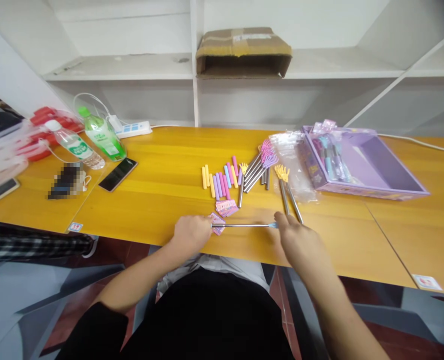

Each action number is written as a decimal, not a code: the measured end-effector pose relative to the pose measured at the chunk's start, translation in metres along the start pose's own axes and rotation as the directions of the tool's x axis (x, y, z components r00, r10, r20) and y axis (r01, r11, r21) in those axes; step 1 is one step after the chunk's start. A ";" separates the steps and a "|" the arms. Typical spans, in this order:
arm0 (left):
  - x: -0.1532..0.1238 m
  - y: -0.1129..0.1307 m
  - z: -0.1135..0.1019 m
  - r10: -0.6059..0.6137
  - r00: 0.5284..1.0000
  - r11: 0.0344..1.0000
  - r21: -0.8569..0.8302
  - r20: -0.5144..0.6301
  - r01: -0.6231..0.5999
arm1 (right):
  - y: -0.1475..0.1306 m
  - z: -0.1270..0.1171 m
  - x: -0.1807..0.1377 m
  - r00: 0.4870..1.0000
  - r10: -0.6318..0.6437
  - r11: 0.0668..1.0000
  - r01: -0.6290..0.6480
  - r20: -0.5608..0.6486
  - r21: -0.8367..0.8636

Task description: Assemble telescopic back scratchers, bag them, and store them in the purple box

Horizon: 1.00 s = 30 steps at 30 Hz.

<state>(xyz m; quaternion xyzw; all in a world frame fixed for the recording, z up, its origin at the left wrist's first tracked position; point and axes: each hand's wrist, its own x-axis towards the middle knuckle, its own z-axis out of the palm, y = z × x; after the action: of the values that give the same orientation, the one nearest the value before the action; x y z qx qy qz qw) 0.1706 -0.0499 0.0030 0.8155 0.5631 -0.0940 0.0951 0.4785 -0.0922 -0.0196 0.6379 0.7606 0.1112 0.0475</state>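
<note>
My left hand (191, 233) and my right hand (300, 240) are closed around opposite ends of a back scratcher (244, 225), its metal rod stretched level between them. A bit of light blue shows at each grip; the rest of both ends is hidden in my fingers. Small printed cards (227, 207) lie just beyond my left hand. Farther up are several coloured handle sleeves (220, 184) in yellow, purple, pink and blue. Back scratchers with pink and purple claws (269, 156) lie bunched beside them. Two metal rods with a yellow claw (282, 173) rest near my right hand.
A purple box (390, 162) at the right holds bagged back scratchers (333, 159), with clear plastic bags (293, 160) beside it. On the left are a phone (118, 174), two bottles (102, 135) and a power strip (133, 129). A cardboard box (244, 45) sits on the shelf.
</note>
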 end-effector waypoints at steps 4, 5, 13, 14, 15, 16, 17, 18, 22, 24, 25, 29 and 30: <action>0.009 0.020 0.004 -0.004 1.000 1.000 -0.013 0.031 0.005 | -0.037 -0.010 0.009 1.000 -0.006 0.997 0.005 -0.007 -0.083; 0.011 0.024 0.005 0.002 0.999 1.000 -0.016 0.033 -0.001 | -0.046 -0.010 0.011 0.999 -0.029 0.996 0.028 -0.018 -0.082; 0.003 0.021 0.013 0.074 0.994 0.997 -0.027 0.077 -0.072 | -0.090 -0.007 0.001 0.991 -0.134 0.990 0.132 0.026 0.051; 0.001 0.016 0.011 0.084 0.994 0.996 -0.023 0.075 -0.082 | -0.090 -0.007 -0.004 0.987 -0.161 0.984 0.162 -0.013 0.072; -0.002 0.012 0.010 0.096 0.993 0.995 -0.018 0.069 -0.095 | -0.089 -0.007 -0.008 0.981 -0.185 0.978 0.190 -0.066 0.088; -0.005 0.008 0.008 0.106 0.993 0.994 -0.008 0.059 -0.106 | -0.088 -0.007 -0.012 0.972 -0.200 0.972 0.212 -0.124 0.099; -0.008 0.005 0.007 0.115 0.992 0.993 0.003 0.050 -0.115 | -0.086 -0.007 -0.015 0.960 -0.207 0.967 0.230 -0.187 0.109; -0.010 0.003 0.006 0.122 0.992 0.992 0.013 0.041 -0.122 | -0.085 -0.007 -0.017 0.947 -0.211 0.961 0.246 -0.244 0.122; -0.015 0.007 0.005 0.137 0.991 0.991 0.002 0.000 -0.137 | -0.080 -0.006 -0.015 0.869 -0.273 0.914 0.368 -0.412 0.169; -0.016 0.011 0.006 0.138 0.990 0.990 -0.010 -0.028 -0.139 | -0.079 -0.005 -0.012 0.837 -0.297 0.894 0.413 -0.460 0.174; -0.016 0.012 0.007 0.134 0.990 0.991 -0.009 -0.036 -0.135 | -0.079 -0.004 -0.010 0.826 -0.301 0.888 0.425 -0.477 0.175; -0.015 0.012 0.009 0.119 0.993 0.993 0.014 -0.020 -0.118 | -0.077 0.001 -0.006 0.800 -0.328 0.863 0.470 -0.502 0.186; -0.014 0.012 0.009 0.120 0.993 0.993 0.013 -0.016 -0.119 | -0.076 0.003 -0.005 0.797 -0.332 0.857 0.479 -0.505 0.192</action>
<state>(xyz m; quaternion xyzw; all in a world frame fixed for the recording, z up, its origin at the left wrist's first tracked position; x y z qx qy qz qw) 0.1760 -0.0690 -0.0015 0.8491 0.5135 -0.0846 0.0911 0.4070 -0.1087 -0.0400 0.4128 0.8778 0.1235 -0.2092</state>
